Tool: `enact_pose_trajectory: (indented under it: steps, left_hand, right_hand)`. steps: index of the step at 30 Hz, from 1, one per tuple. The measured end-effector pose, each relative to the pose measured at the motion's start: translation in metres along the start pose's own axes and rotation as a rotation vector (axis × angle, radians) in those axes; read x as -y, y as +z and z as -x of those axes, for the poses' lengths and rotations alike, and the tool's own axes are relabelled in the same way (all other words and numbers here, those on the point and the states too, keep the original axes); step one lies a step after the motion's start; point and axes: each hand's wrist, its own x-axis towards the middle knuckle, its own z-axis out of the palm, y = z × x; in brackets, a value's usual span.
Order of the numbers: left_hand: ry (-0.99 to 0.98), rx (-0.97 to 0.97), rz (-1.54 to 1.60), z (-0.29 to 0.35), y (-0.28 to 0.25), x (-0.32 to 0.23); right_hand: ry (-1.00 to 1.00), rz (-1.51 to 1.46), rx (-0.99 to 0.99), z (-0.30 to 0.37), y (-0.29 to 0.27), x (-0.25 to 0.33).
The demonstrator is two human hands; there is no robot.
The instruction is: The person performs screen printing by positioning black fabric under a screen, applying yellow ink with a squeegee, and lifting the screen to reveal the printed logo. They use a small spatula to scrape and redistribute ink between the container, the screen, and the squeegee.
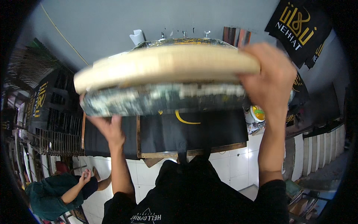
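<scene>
Raised in front of me over a black-covered work table is a broad screen-printing frame (164, 66), tilted so I see its edge. Its pale wooden bar is blurred by motion. Below that bar runs a dark side (164, 99) smeared with white and greenish paint. My right hand (270, 76) is closed round the right end of the frame. At the lower left corner my left hand (106, 128) grips it, thumb at the underside, other fingers mostly hidden behind. Under the frame lies black fabric (220, 130) with a yellow curved print (186, 118), partly covered from view.
A white tub (255, 114) with yellow and green on it stands right of the table. Black printed cloths (298, 28) hang at the upper right. Racks (56, 143) fill the left side. Another person (59, 194) in dark green sits at the lower left.
</scene>
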Motion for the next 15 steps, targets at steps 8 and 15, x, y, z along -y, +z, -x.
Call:
enact_pose_trajectory:
  steps: [8,15]
  left_hand:
    - [-0.803,0.579,-0.367,0.041,0.036,0.116]
    - [-0.810,0.334,-0.197,0.030,-0.072,0.132]
  right_hand:
    - [0.221,-0.042,0.084,-0.113,-0.010,-0.014]
    - [0.279,-0.128,0.029,-0.159,0.008,-0.046]
